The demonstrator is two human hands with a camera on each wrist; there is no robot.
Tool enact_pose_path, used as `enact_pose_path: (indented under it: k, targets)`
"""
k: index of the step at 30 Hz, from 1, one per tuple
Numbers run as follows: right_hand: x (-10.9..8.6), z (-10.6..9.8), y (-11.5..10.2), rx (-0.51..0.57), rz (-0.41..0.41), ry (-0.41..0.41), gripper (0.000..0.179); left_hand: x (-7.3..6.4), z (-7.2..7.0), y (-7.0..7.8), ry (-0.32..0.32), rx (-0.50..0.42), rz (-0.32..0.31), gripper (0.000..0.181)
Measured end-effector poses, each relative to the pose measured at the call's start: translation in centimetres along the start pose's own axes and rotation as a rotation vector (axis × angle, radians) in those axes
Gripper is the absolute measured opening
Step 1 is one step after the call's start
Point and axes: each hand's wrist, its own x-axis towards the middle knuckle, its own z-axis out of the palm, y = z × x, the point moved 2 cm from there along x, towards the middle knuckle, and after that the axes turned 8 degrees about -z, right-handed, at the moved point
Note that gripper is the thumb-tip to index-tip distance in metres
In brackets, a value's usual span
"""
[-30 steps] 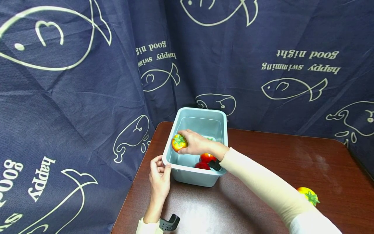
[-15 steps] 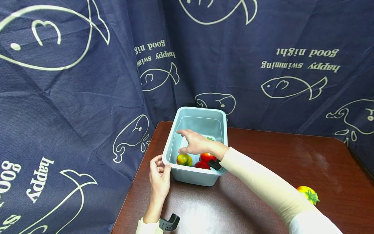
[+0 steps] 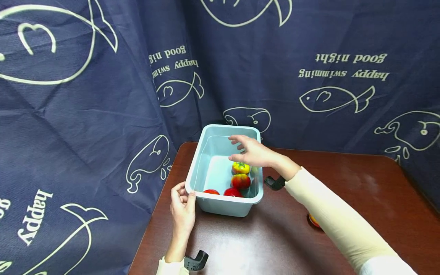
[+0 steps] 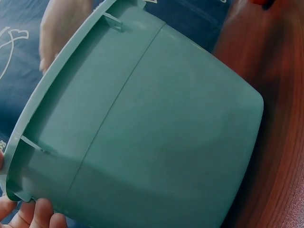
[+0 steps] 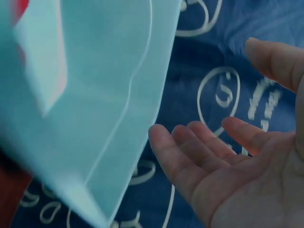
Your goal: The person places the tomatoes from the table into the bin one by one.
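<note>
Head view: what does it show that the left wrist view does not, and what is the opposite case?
Only the head view shows the inside of the light-blue bin, where a red-and-yellow fruit and a yellow fruit with a green leafy top lie.

Only the left wrist view shows small ribs under the bin's rim.

Both show the bin's outer wall, the left hand gripping its rim, the right hand, the brown table and the dark-blue cloth.

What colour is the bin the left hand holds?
Light blue: the plastic bin shows best in the head view.
</note>
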Motion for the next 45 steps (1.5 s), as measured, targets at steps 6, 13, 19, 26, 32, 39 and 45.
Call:
enact_pose_path:
  k: [6, 13, 19, 26, 32, 39, 45]
  targets:
    - [-2.3, -2.7, 1.9, -0.002, 0.037, 0.065, 0.066, -0.1, 0.0, -0.1, -0.001, -0.012, -0.014, 0.037]
    - [-4.6, -4.5, 3.1, -0.004, 0.076, 0.154, 0.063, 0.1, 0.1, -0.1, 0.017, -0.029, -0.002, 0.036]
    - [-6.7, -5.5, 4.2, -0.018, 0.121, 0.194, 0.06, -0.1, 0.2, -0.1, 0.009, -0.047, -0.019, 0.036]
    - [-8.6, -6.2, 5.2, -0.003, 0.133, 0.225, 0.06, -0.2, 0.1, 0.0, 0.035, -0.048, -0.002, 0.036]
    - [-10.7, -6.7, 6.3, -0.023, 0.176, 0.229, 0.061, -0.2, 0.1, 0.0, 0.029, -0.057, 0.019, 0.036]
    - [-13.4, -7.3, 7.5, -0.005, 0.239, 0.23, 0.061, -0.3, 0.4, 0.0, 0.025, -0.071, 0.009, 0.036]
    - [-15.4, -7.5, 8.3, -0.01, 0.27, 0.237, 0.058, -0.3, 0.6, 0.1, 0.027, -0.058, -0.001, 0.036]
